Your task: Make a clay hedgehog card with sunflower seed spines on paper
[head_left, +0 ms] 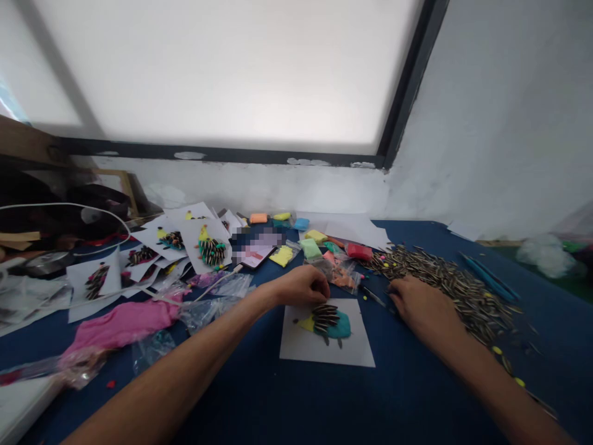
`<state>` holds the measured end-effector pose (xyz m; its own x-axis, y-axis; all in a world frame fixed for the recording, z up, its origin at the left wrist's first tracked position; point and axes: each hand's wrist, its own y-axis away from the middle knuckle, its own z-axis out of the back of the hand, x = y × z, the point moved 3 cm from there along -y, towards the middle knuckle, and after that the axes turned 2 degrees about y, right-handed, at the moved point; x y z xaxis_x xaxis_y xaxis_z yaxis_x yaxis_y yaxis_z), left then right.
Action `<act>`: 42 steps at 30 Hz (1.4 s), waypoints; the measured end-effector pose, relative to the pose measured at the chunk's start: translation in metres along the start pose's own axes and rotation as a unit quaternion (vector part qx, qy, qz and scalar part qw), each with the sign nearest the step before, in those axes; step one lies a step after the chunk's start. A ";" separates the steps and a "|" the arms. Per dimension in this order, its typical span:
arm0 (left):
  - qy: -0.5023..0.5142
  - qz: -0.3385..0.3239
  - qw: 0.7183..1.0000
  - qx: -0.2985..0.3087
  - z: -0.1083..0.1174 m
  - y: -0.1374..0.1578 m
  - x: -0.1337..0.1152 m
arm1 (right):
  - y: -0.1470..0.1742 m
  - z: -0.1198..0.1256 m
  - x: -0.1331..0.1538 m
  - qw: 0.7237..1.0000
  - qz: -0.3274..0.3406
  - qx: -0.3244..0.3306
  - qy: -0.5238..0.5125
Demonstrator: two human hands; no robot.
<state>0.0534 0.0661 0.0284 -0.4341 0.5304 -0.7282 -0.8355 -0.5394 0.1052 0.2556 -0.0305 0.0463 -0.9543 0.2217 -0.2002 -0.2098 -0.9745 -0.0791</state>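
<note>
A white card (296, 346) lies on the blue table, bearing a clay hedgehog (341, 324) with a yellow head, a teal body and dark striped seeds standing in its back. My left hand (303, 285) rests at the card's top edge, just above the seeds; its fingers are curled closed, and whatever they hold is hidden. To the right, my right hand (424, 304) is beside the heap of sunflower seeds (445, 272). Its fingertips are pinched together over the cloth, with something dark there too small to name. A thin pen-like tool (374, 298) lies left of those fingertips.
Bright clay packs, including a red one (359, 251), line the back. Left of them are a phone (259, 247) and several finished hedgehog cards (206, 244). Pink clay in plastic (125, 324) and a white cable lie at left. Blue tweezers (491, 278) lie beyond the seeds.
</note>
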 end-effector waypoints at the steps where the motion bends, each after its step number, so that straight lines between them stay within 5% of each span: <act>1: -0.003 0.001 1.000 -0.004 0.000 0.000 -0.001 | 0.000 0.000 0.000 1.000 0.000 0.001 -0.001; 9: -0.083 -0.005 0.995 -0.059 -0.007 -0.002 0.000 | 0.000 0.002 0.001 0.999 0.007 -0.025 -0.047; 18: -0.168 -0.029 0.979 -0.114 -0.016 -0.006 -0.004 | 0.014 0.016 0.021 0.975 0.057 -0.052 -0.210; 25: -0.189 -0.033 0.975 -0.114 -0.018 -0.005 -0.007 | 0.023 0.014 0.031 0.899 0.143 0.015 -0.414; 42: -0.153 -0.010 0.981 -0.118 -0.020 -0.008 0.000 | 0.039 0.020 0.056 0.901 0.233 -0.035 -0.366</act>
<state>0.0670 0.0578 0.0136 -0.5294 0.6944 -0.4874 -0.7593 -0.6441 -0.0930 0.1894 -0.0569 0.0511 -0.8257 -0.3163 0.4670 0.2389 -0.9461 -0.2185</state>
